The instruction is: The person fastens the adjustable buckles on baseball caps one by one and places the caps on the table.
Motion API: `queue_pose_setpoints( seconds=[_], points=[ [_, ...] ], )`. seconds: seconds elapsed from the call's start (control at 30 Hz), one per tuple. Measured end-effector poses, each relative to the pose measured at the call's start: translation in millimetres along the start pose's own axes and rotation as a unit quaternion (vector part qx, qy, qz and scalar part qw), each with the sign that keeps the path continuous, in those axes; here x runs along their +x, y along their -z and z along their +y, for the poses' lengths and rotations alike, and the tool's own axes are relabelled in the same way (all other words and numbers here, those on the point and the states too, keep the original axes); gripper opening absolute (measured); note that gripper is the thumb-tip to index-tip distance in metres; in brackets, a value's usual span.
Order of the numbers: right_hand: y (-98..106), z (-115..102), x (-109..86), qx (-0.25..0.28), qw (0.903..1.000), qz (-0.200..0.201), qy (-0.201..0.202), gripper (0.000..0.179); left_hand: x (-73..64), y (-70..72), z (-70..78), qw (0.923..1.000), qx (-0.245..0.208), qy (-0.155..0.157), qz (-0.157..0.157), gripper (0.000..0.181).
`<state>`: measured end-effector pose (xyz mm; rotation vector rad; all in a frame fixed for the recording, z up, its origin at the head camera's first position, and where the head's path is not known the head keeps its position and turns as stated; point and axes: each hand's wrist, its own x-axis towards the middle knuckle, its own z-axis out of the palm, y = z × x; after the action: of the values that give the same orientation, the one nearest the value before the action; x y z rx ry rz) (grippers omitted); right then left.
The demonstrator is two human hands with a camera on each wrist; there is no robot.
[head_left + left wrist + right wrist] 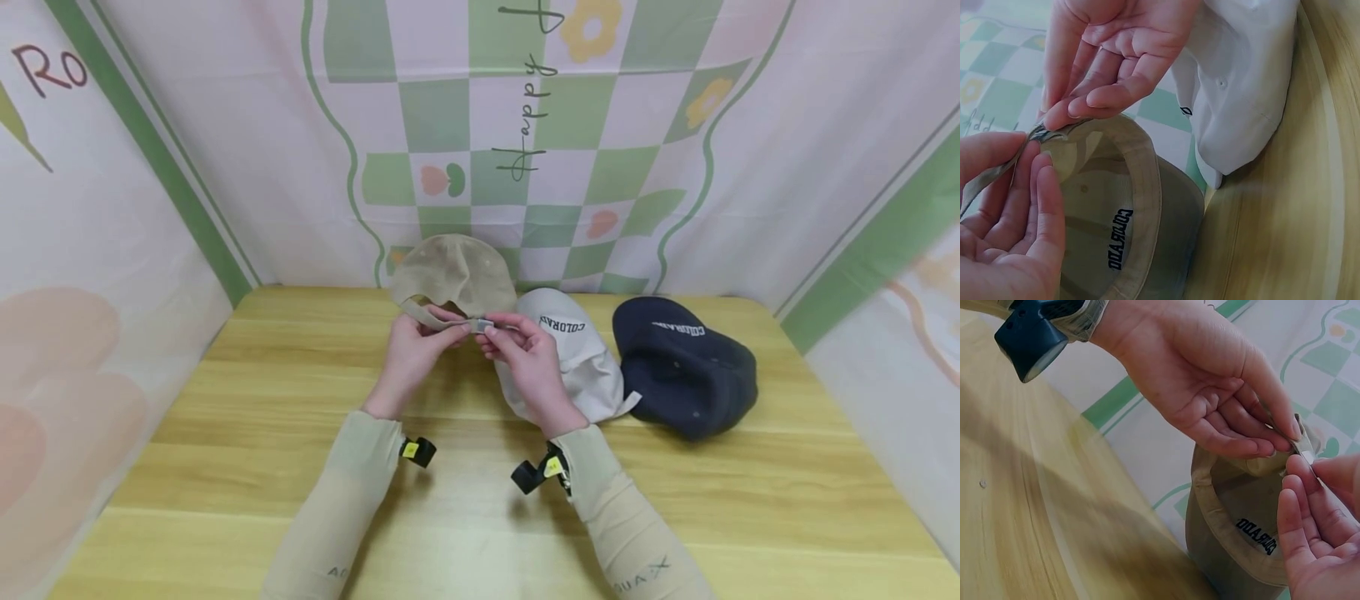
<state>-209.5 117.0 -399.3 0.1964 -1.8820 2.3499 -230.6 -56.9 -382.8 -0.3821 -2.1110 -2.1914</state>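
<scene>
A khaki baseball cap (457,275) hangs from both hands above the back of the table, its crown toward the backdrop. Its back strap (427,317) runs across to a small silver buckle (482,326). My left hand (416,350) pinches the strap just left of the buckle between thumb and fingers. At the buckle's right side, my right hand (528,354) pinches the strap end and the buckle's edge. Both hands' fingertips almost meet there. The cap's inside, with reversed dark stitching (1120,239), shows in the left wrist view.
Right of the hands lies a white cap (577,358) with dark lettering, its loose strap end (632,405) sticking out. A navy cap (690,375) rests beside it. The wooden table (262,375) meets a patterned cloth backdrop (502,125) behind.
</scene>
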Motion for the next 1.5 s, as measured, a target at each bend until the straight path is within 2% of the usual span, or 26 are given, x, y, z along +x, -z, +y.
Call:
queue_pose_setpoints(
  seconds=[0.37,0.8,0.93,1.17,1.5],
  points=[
    [0.8,0.7,0.8,-0.003,1.0,-0.006,0.007,0.023,2.6,-1.0,-2.8,0.998,0.053,-0.026,0.022,0.012],
    [0.3,1.2,0.9,-0.006,0.9999,-0.009,0.008,0.023,3.8,-2.6,-3.0,0.9958,0.077,-0.04,0.027,0.012],
    [1.0,0.9,1.2,-0.015,0.9998,-0.009,0.009,0.023,4.7,-3.5,-3.1,0.9972,0.064,-0.035,0.018,0.01],
    [3.0,0.5,1.9,-0.021,0.9997,-0.011,0.007,0.023,4.9,-2.5,-3.5,0.9999,0.001,-0.012,-0.011,0.01],
    [4.9,0.7,1.2,-0.008,0.9998,-0.015,0.007,0.023,4.4,-2.2,-5.5,0.9997,0.015,-0.016,-0.004,0.01]
  ],
)
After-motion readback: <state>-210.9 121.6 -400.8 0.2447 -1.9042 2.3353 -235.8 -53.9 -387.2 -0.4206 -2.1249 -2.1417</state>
